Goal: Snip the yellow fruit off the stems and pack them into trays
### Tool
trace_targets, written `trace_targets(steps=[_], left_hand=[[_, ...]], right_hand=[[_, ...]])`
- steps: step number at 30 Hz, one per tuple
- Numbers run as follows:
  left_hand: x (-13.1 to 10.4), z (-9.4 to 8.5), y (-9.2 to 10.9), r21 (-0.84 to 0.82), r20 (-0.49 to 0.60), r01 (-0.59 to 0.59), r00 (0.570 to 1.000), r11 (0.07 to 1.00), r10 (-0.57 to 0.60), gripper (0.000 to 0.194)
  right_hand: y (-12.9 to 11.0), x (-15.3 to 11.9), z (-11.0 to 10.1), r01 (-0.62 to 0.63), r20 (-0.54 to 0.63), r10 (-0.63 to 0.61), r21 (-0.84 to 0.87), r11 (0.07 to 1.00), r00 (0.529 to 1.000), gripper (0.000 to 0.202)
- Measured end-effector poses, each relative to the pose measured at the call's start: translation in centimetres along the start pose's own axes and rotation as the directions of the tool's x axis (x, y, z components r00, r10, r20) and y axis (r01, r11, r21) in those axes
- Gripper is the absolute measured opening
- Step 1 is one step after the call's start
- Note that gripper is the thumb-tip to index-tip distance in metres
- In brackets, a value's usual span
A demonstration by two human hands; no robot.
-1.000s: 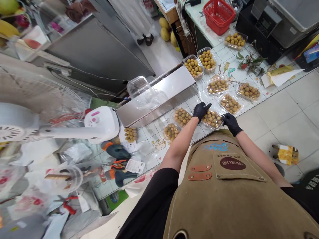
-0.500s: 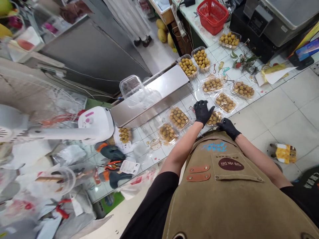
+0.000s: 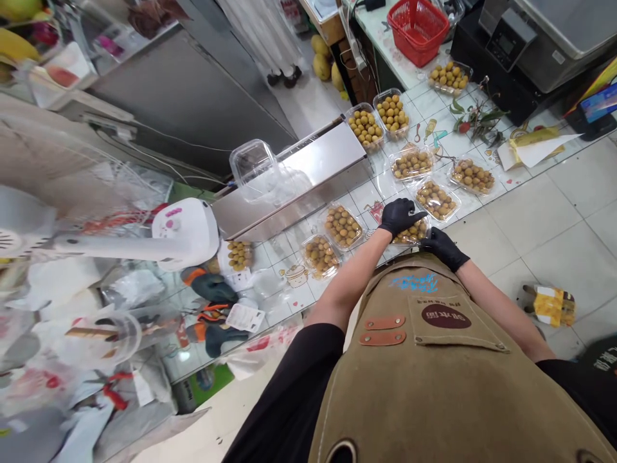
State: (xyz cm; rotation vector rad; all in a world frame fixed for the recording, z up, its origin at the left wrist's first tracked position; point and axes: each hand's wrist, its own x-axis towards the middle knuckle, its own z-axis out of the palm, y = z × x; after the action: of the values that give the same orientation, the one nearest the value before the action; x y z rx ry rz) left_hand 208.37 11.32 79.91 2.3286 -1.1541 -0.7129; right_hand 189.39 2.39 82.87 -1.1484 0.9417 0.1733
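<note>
At the counter's front edge, a clear plastic box of round yellow-brown fruit (image 3: 409, 233) sits between my two black-gloved hands. My left hand (image 3: 399, 217) lies over the upper left of this box, its fingers bent together on the clear plastic. Against the box's right side, my right hand (image 3: 441, 247) grips the rim with thumb and fingers. Just beyond stands another filled box (image 3: 436, 199), with two more (image 3: 412, 163) (image 3: 471, 175) behind and to the right. Left of my left arm are two filled boxes (image 3: 343, 226) (image 3: 321, 255).
A long steel box (image 3: 294, 183) carries empty clear containers (image 3: 253, 168). Further back are two open filled boxes (image 3: 365, 127), a red basket (image 3: 417, 32) and a leafy twig (image 3: 475, 119). Work gloves (image 3: 209, 286) lie left. A person's feet (image 3: 285, 77) show on the floor behind.
My left hand has turned and its spread fingers have drawn together over the box. My right hand stays at the box's right side. The view has shifted slightly.
</note>
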Motion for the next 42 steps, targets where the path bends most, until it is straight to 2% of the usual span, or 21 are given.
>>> trace_targets(steps=[3,5,8,10,11,12,13,14,16,17,19,23,27,30,33,37,40,42], left_hand=[[-0.2,-0.3,0.1,-0.046,-0.034,0.016,0.999,0.999,-0.017,0.043],[-1.5,-0.7,0.0,-0.098,-0.124,0.016,0.992,0.995,-0.028,0.032],[-6.0,-0.8,-0.4,-0.169,-0.338,0.022,0.938,0.985,-0.079,0.023],[-10.0,-0.5,-0.5,-0.246,-0.446,0.088,0.874,0.965,-0.193,0.029],[-11.8,-0.2,-0.5,-0.315,-0.465,0.149,0.837,0.937,-0.289,0.032],[-13.3,0.2,-0.4,-0.419,-0.443,0.225,0.795,0.88,-0.414,0.032],[-14.4,0.6,-0.2,-0.551,-0.363,0.299,0.755,0.779,-0.546,0.029],[-15.1,1.0,0.0,-0.679,-0.235,0.362,0.717,0.639,-0.656,0.025],[-15.3,1.7,0.4,-0.836,0.042,0.428,0.674,0.344,-0.737,0.026],[-15.1,2.0,0.6,-0.865,0.132,0.436,0.673,0.246,-0.728,0.032],[-14.6,2.3,0.8,-0.885,0.187,0.429,0.684,0.181,-0.705,0.04],[-14.5,2.1,0.9,-0.904,0.143,0.378,0.706,0.199,-0.694,0.038],[-13.5,1.4,1.0,-0.937,0.081,0.271,0.782,0.22,-0.618,0.043],[-10.4,0.4,1.4,-0.967,0.01,0.145,0.845,0.211,-0.535,0.047],[-5.7,-0.5,2.3,-0.981,-0.046,0.052,0.875,0.188,-0.481,0.045],[-0.1,-1.1,3.8,-0.977,0.008,0.103,0.889,0.184,-0.458,0.042],[1.7,-1.2,4.3,-0.975,0.007,0.102,0.9,0.195,-0.436,0.039],[1.7,-1.2,4.2,-0.977,0.001,0.09,0.908,0.191,-0.419,0.039]], right_hand=[[0.1,0.6,0.0,-0.011,-0.015,0.011,-0.026,1.0,1.0,0.044],[0.2,1.0,-0.1,-0.015,-0.043,0.013,-0.044,0.999,0.999,0.041],[0.4,1.5,-0.2,-0.014,-0.079,0.008,-0.065,0.998,0.997,0.04],[0.4,1.6,-0.4,-0.008,-0.086,0.002,-0.078,0.997,0.996,0.042],[0.4,1.7,-0.5,-0.006,-0.084,-0.002,-0.084,0.996,0.996,0.043],[0.4,1.6,-0.7,-0.003,-0.078,-0.004,-0.092,0.996,0.997,0.045],[0.4,1.6,-0.8,0.0,-0.07,-0.007,-0.101,0.995,0.998,0.047],[0.3,1.5,-1.0,0.003,-0.06,-0.01,-0.114,0.993,0.998,0.049],[0.1,1.3,-1.4,0.012,-0.037,-0.018,-0.144,0.989,0.999,0.053],[-0.1,1.1,-1.7,0.018,-0.028,-0.023,-0.16,0.987,0.999,0.055],[-0.4,0.7,-2.1,0.039,-0.006,-0.041,-0.202,0.979,0.999,0.055],[-1.3,-0.1,-2.6,0.104,0.056,-0.093,-0.261,0.96,0.994,0.048],[-3.1,-1.1,-3.1,0.114,0.038,-0.109,-0.195,0.974,0.993,0.049],[-4.8,-1.3,-4.3,0.118,-0.022,-0.123,-0.143,0.983,0.992,0.056],[-6.4,-0.9,-6.2,0.129,-0.11,-0.148,-0.169,0.977,0.983,0.065],[-7.8,0.0,-9.3,0.057,-0.119,-0.096,-0.292,0.955,0.988,0.078],[-9.5,0.6,-12.1,-0.067,-0.044,0.052,-0.487,0.871,0.998,0.085],[-11.8,1.5,-14.0,-0.086,-0.05,0.071,-0.661,0.745,0.996,0.083]])
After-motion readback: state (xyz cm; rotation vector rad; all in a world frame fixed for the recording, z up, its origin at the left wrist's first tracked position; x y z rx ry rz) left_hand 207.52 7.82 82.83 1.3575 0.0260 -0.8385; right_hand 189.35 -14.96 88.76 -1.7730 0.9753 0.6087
